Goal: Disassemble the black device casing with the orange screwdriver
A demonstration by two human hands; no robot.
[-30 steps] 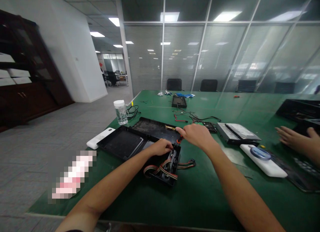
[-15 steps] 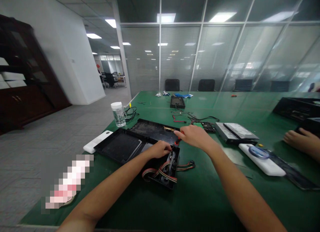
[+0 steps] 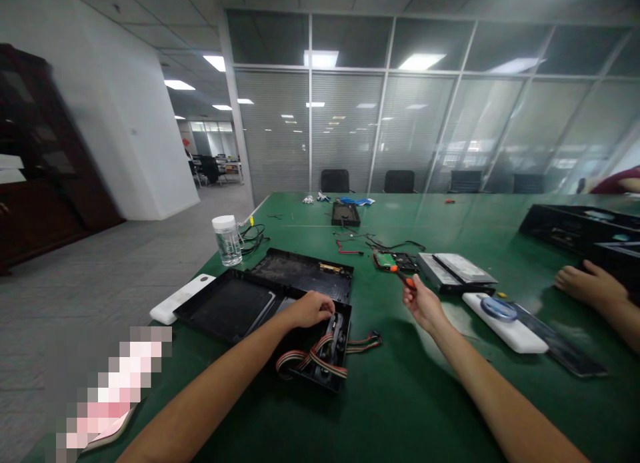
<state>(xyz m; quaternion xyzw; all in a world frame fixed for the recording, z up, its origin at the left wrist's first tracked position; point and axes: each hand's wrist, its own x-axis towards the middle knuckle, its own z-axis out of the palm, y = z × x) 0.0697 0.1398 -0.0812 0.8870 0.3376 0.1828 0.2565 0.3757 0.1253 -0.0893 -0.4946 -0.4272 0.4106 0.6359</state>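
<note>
In front of me an open black plastic case (image 3: 225,310) lies on the green table. My left hand (image 3: 310,310) reaches over its right-hand part, fingers closed in a pinch at the inner edge; whatever they hold is hidden. Striped multicoloured wires (image 3: 327,363) spill over the case's near side and out to the right. To the right of the case, my right hand (image 3: 423,303) is closed around a screwdriver with an orange and black handle (image 3: 403,276), raised above the table. Behind the case lies a black panel (image 3: 295,271) with a small brass-coloured strip (image 3: 333,270).
A green circuit board (image 3: 385,260) and a boxy metal drive (image 3: 460,270) sit beyond my right hand. Nearer is a white device with a round lens (image 3: 500,310). A co-worker's hand (image 3: 590,286) rests by a black chassis (image 3: 565,230). At left stands a clear jar (image 3: 229,243).
My right hand has moved away from the case to the right, carrying the screwdriver. My left hand stays at the case's edge. The view has tilted up and turned slightly right.
</note>
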